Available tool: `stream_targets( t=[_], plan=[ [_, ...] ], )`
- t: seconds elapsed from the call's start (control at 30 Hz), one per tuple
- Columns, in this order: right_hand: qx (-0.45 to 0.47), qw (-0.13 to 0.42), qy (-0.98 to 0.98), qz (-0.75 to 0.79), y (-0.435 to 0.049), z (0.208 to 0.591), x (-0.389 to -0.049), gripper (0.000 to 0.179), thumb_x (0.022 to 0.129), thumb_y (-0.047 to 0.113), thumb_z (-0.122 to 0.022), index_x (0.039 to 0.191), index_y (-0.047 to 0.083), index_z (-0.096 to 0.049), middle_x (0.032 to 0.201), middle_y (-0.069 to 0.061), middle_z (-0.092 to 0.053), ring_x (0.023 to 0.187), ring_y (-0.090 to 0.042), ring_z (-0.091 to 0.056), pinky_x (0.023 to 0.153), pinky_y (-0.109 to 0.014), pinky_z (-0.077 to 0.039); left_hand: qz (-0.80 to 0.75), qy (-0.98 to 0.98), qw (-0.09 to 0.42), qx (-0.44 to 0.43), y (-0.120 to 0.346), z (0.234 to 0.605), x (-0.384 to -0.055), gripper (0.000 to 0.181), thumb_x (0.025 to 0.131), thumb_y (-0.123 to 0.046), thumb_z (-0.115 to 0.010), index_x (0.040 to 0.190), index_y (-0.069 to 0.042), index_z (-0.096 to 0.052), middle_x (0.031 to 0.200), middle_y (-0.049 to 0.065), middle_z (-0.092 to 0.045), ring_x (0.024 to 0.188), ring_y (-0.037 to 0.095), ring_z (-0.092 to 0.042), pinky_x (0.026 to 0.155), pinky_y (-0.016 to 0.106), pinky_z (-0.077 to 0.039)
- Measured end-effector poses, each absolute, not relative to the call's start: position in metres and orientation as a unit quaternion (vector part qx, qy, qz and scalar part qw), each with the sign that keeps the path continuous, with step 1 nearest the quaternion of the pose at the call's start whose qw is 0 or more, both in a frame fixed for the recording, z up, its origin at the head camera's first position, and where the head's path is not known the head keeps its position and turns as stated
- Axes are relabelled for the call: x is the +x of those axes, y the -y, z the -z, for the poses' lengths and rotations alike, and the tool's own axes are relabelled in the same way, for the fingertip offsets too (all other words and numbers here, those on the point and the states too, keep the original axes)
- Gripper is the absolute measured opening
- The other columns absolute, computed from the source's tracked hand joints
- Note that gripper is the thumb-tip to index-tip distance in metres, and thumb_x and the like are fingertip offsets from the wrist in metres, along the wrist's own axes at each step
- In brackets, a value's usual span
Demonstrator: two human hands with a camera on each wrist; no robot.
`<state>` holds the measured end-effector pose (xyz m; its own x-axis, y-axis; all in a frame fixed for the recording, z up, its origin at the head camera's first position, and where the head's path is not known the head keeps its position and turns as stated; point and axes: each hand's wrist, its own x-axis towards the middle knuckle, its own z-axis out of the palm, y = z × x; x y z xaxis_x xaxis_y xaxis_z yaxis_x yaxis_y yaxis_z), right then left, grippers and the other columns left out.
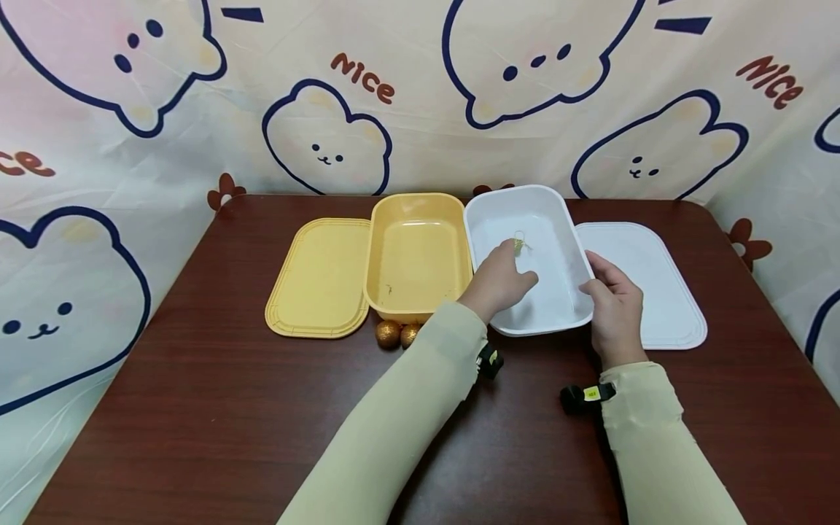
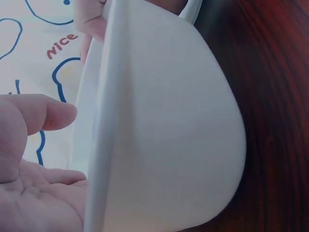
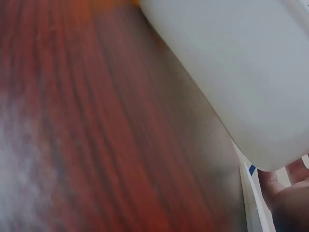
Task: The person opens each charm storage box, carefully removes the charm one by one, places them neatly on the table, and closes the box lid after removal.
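Observation:
In the head view a white plastic container [image 1: 547, 292] is tipped slightly, its open top facing me. My right hand [image 1: 617, 313] grips its right rim, thumb on the near side; the right wrist view shows those fingers partly behind the container's wall [image 3: 236, 77]. My left hand [image 1: 500, 281] reaches over the left rim into the container, thumb spread away from the fingers. At its fingertips, against the container's floor, is a small greenish-gold thing with thin loops [image 1: 519, 245]. In the left wrist view the rim [image 2: 102, 125] hides the ends of those fingers.
Left of the white container stands a yellow container [image 1: 420, 266], with a yellow lid [image 1: 321, 281] flat beside it. Two shiny bronze-gold balls [image 1: 388, 334] lie at its near edge, one partly behind my left sleeve. A white lid [image 1: 666, 292] lies right of my right hand.

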<state>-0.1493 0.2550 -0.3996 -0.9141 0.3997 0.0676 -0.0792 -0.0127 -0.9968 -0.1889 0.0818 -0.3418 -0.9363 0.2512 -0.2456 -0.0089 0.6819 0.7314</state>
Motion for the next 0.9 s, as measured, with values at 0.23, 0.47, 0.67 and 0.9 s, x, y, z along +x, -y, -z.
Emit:
stream_targets(
  t=[0.23,0.47,0.67,0.9],
  plan=[
    [-0.126,0.164,0.675,-0.708,-0.257,0.402,-0.150,0.054,0.086,-0.010,-0.048,0.132,0.009,-0.067,0.136,-0.010,-0.062,0.123,-0.021,-0.058,0.085,-0.021,-0.052,-0.356,-0.917,0.168,0.069,-0.086,0.340,-0.201,0.059,0.098,-0.028,-0.061,0.146,-0.001,-0.039,0.123,0.008,-0.057,0.102,0.017,-0.056,0.086,0.029,-0.050],
    [-0.120,0.163,0.661,-0.723,-0.258,0.403,-0.151,0.053,0.085,-0.012,-0.048,0.132,0.006,-0.067,0.137,-0.013,-0.061,0.123,-0.022,-0.057,0.083,-0.019,-0.052,-0.334,-0.924,0.171,0.071,-0.089,0.341,-0.212,0.047,0.098,-0.025,-0.059,0.138,-0.003,-0.047,0.119,0.006,-0.060,0.100,0.018,-0.058,0.085,0.029,-0.051],
    [-0.124,0.158,0.659,-0.724,-0.258,0.404,-0.151,0.053,0.086,-0.012,-0.048,0.132,0.006,-0.067,0.137,-0.011,-0.061,0.124,-0.021,-0.057,0.083,-0.018,-0.052,-0.297,-0.933,0.185,0.088,-0.094,0.342,-0.216,0.054,0.100,-0.023,-0.055,0.152,-0.012,-0.043,0.137,0.000,-0.060,0.116,0.014,-0.056,0.096,0.027,-0.046],
    [-0.134,0.154,0.661,-0.723,-0.258,0.405,-0.152,0.053,0.085,-0.012,-0.049,0.131,0.006,-0.068,0.136,-0.011,-0.062,0.124,-0.021,-0.057,0.085,-0.020,-0.052,-0.243,-0.945,0.191,0.106,-0.100,0.343,-0.218,0.046,0.101,-0.021,-0.056,0.146,-0.013,-0.053,0.143,0.000,-0.056,0.119,0.013,-0.054,0.102,0.025,-0.043]
  ],
)
